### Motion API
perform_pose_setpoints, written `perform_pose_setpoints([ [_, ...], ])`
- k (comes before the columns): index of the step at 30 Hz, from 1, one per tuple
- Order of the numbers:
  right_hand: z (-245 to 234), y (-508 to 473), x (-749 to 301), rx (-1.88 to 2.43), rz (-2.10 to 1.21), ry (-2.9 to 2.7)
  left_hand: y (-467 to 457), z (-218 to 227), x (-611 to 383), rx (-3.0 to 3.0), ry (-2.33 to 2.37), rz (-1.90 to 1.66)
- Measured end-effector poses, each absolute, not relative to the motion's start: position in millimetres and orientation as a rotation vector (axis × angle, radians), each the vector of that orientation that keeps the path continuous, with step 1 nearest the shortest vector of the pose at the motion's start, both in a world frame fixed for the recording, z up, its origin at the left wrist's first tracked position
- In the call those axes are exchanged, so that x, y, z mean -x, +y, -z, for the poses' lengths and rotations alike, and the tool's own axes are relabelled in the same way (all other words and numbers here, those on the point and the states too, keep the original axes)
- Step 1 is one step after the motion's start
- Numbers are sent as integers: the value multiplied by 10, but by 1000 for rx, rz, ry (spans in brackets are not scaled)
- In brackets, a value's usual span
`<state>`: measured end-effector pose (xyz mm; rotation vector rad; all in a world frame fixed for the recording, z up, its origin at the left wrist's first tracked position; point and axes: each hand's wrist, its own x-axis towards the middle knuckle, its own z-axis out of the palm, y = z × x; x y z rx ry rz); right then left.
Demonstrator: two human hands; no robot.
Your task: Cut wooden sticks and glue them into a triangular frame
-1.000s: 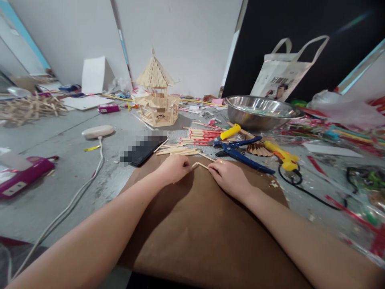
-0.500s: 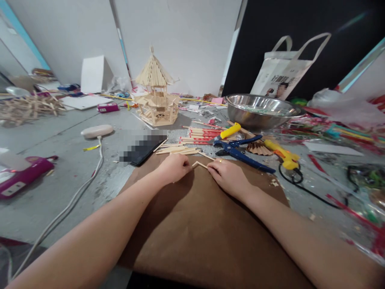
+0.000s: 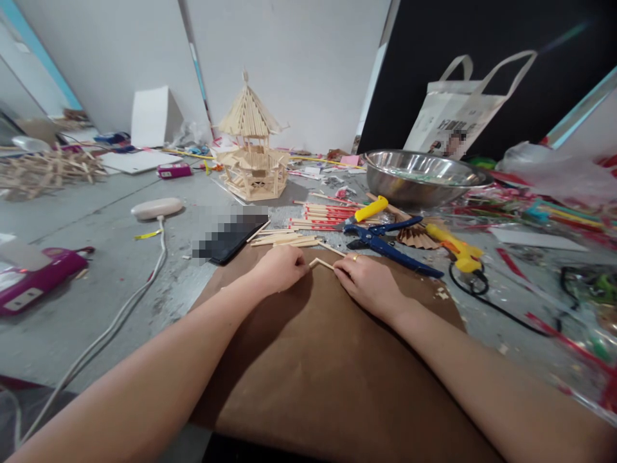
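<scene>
Two short wooden sticks meet end to end at an angle on the brown sheet. Closed fingers of my left hand pinch the left stick. The right stick's outer end is in the fingers of my right hand, which wears a ring. Just beyond my hands lie loose wooden sticks and chopsticks with red paper bands. Blue-handled cutters and a yellow-handled tool are beyond my right hand, with a yellow glue gun to the right.
A wooden pagoda model stands at the back. A steel bowl and a white bag are at back right. A dark phone lies left of the sticks. A white cable and purple power strip are on the left.
The camera view has shifted very slightly. Both hands and the two angled sticks keep the same pose.
</scene>
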<state>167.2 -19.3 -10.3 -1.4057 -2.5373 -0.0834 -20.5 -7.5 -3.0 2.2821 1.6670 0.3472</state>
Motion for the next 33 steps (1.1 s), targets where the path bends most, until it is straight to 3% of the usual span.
perform_pose_setpoints([
  [33,128,-137,-1703,1294,-4,-2547,-76,45,185,-2253,1696,-352],
])
